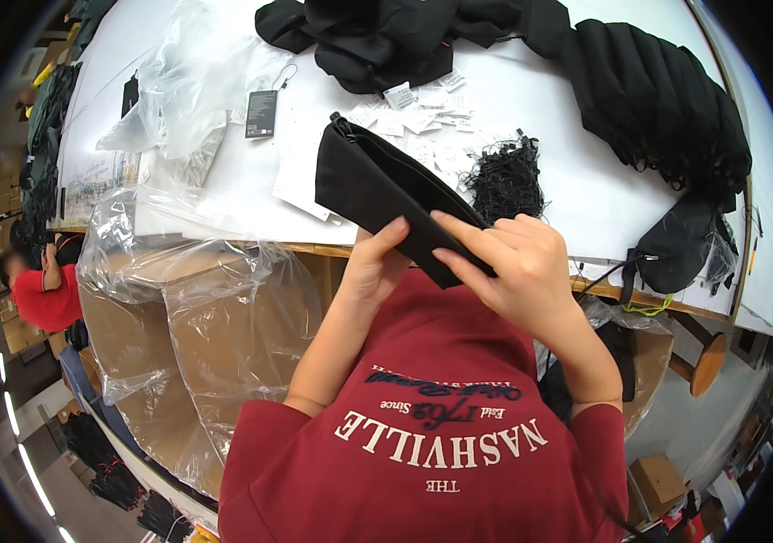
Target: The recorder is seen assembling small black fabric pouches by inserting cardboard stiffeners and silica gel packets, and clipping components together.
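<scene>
A flat black fabric pouch (364, 176) hangs tilted over the table's front edge, its long zipped mouth gaping. My left hand (377, 262) is closed on the lower left side of the pouch, thumb pressed on its outer face. At the lower right end, my right hand (520, 262) grips the edge by the mouth, with its fingers over the fabric. Beyond the pouch lie loose white labels (423, 122) and a tangled heap of black cord loops (506, 179). A black hang tag (261, 115) with a thin string rests to the left.
More black fabric pieces (377, 36) are heaped at the back of the white table (577, 217). A row of black pouches (658, 100) lies at right. Clear plastic bags (183, 81) cover the left. Below stands a plastic-lined carton (233, 335). A person in red (47, 294) is far left.
</scene>
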`<state>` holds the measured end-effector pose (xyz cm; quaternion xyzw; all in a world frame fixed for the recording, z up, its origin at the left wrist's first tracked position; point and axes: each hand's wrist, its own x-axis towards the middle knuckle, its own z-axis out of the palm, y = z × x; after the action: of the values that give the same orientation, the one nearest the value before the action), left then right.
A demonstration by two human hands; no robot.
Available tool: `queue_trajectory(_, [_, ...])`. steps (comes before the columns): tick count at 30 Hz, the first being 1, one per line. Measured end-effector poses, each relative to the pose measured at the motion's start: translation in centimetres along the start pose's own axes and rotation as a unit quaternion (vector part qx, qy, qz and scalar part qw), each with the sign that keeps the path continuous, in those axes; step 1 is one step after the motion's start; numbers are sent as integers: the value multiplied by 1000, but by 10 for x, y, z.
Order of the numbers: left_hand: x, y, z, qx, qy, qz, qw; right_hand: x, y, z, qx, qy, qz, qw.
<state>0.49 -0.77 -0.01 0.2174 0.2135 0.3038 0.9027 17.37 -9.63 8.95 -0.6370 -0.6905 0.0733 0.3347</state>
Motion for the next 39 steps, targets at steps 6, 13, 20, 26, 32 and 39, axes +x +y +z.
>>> queue_trajectory(6, [10,2,17,-41,94,-8,995,-6,3,2,-7,49,47,998])
queue_trajectory(13, [16,5,37,-18,151,-10,988,-20,6,14,257,132,237,927])
queue_trajectory(20, [13,8,50,131,151,84,976,-52,23,26,349,78,346,867])
queue_trajectory(26, [12,14,50,106,151,98,978,-49,22,12,358,-41,330,873])
queue_trajectory(32, [12,19,37,55,189,91,976,-51,37,-2,382,-77,243,888])
queue_trajectory(39, [6,19,49,155,79,2,985,-18,41,-20,247,58,156,955])
